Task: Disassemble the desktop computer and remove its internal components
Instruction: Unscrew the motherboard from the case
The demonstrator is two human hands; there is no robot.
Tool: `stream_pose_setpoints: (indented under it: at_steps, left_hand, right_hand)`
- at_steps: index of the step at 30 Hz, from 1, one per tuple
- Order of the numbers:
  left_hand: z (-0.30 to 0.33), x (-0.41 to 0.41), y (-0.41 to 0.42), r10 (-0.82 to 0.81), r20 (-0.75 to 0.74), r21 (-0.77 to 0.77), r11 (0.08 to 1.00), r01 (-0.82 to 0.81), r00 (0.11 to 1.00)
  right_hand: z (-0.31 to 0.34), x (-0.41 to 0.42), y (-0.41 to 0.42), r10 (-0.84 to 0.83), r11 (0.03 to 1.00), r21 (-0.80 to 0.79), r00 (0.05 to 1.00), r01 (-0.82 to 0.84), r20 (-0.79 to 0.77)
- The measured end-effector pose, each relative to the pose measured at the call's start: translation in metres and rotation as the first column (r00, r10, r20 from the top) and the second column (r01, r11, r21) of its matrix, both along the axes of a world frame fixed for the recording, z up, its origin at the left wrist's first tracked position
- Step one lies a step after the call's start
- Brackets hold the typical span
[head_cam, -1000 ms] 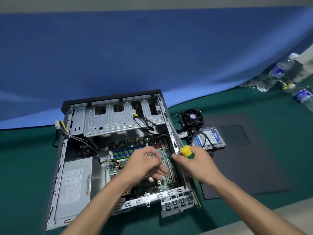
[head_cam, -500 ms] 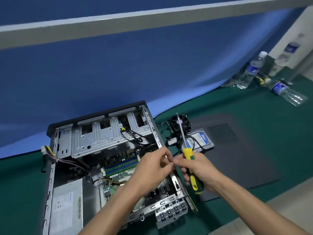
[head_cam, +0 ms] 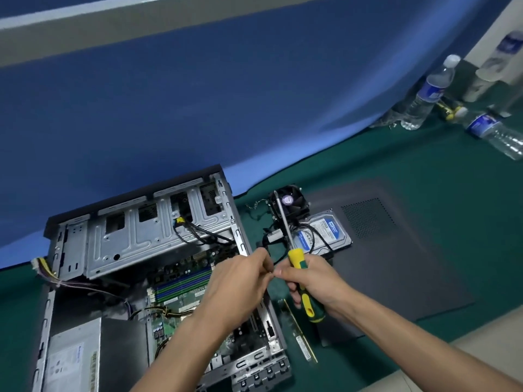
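Above the right wall of the open grey metal computer case (head_cam: 135, 250), the left hand (head_cam: 240, 284) pinches its fingertips against the right hand (head_cam: 311, 281), which grips a yellow-and-green-handled screwdriver (head_cam: 300, 278), shaft upright. Whether anything sits between the fingertips I cannot tell. Compared with half a second ago, both hands remain together, barely shifted.

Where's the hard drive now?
In the head view, the hard drive lies on the green mat right of the open case, beside the cooler fan.

Open computer case (head_cam: 158, 244), motherboard (head_cam: 181, 292) exposed
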State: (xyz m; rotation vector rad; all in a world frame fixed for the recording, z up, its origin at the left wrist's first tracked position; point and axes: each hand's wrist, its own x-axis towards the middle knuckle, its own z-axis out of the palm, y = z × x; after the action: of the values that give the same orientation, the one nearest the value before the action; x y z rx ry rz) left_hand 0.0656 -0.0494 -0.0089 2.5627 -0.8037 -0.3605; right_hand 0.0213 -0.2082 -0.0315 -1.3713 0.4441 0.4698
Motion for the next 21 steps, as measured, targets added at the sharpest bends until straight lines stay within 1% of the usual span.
stream_pose_setpoints:
  at_steps: [3, 5, 7, 10, 13, 16, 18, 21]
  left_hand:
    - [0.0, 0.0, -0.005, 0.032, 0.045, 0.031, 0.999, -0.034, 0.998]
    - [0.001, 0.0, -0.006, 0.063, 0.06, 0.027, 0.998, -0.065, 0.996]
    - [0.001, -0.002, -0.006, 0.081, 0.055, 0.026, 0.996, -0.083, 0.995]
    - [0.002, -0.006, -0.006, 0.038, 0.082, 0.068, 0.997, -0.043, 0.996]
    - [0.001, -0.01, -0.006, -0.008, 0.113, 0.062, 0.998, 0.001, 0.994]
    - [-0.004, -0.021, -0.007, -0.013, 0.11, 0.062, 0.998, 0.007, 0.994]
    - [-0.005, -0.028, -0.008, -0.008, 0.115, 0.036, 0.999, 0.004, 0.993]
    - [-0.007, -0.035, -0.012, 0.028, 0.109, 0.027, 0.999, -0.031, 0.994]
  right_hand:
    - [-0.007, 0.006, -0.003, -0.002, 1.0, 0.031, 1.0, 0.002, 0.005]
    - [-0.011, 0.009, -0.006, 0.006, 0.993, 0.115, 1.0, -0.003, -0.025]
    - [-0.014, 0.011, -0.008, 0.048, 0.979, 0.203, 0.997, -0.034, -0.061]
    - [-0.02, 0.012, -0.012, 0.138, 0.958, 0.267, 0.985, -0.106, -0.102]
    - [-0.025, 0.011, -0.018, 0.205, 0.937, 0.31, 0.971, -0.16, -0.121]
    - [-0.031, 0.007, -0.022, 0.249, 0.916, 0.351, 0.962, -0.195, -0.113]
    - [-0.036, 0.004, -0.023, 0.249, 0.91, 0.368, 0.962, -0.194, -0.109]
    - [-0.045, -0.002, -0.022, 0.19, 0.927, 0.349, 0.974, -0.136, -0.126]
